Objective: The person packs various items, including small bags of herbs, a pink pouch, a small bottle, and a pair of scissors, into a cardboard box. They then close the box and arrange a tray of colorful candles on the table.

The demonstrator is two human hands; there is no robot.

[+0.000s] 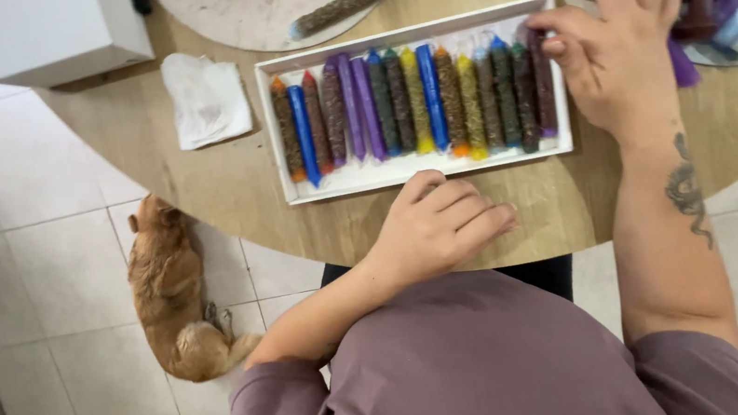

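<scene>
Left hand (435, 225) loosely curled, palm down, right hand (616, 41) reaching forward, fingers pinched, forearm tattooed
</scene>
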